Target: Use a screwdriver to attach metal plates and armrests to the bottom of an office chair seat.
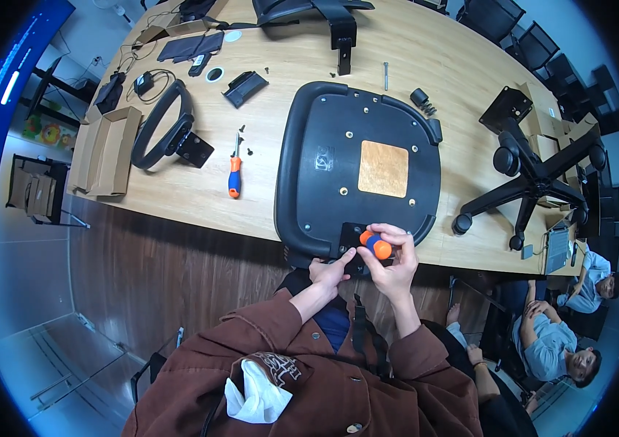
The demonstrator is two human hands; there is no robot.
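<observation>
A black chair seat (pixel 324 197) lies underside up at the table's near edge, with a square tan panel (pixel 384 169) in its middle. My right hand (pixel 397 268) is closed around a short orange-and-blue screwdriver (pixel 376 245), its handle end facing up. The shaft and tip are hidden below the handle. Beneath it a black metal bracket (pixel 351 234) rests on the near edge of the seat. My left hand (pixel 329 275) grips the bracket's near side, index finger stretched along it beside the screwdriver; its other fingers are partly hidden.
Left of the seat lie a second screwdriver (pixel 234 175), small screws (pixel 249 152), a looped armrest (pixel 171 135) and an open cardboard box (pixel 109 153). A wheeled chair base (pixel 535 178) stands right. A bolt (pixel 386 76) and spring (pixel 422 102) lie beyond. People (pixel 553 342) sit right.
</observation>
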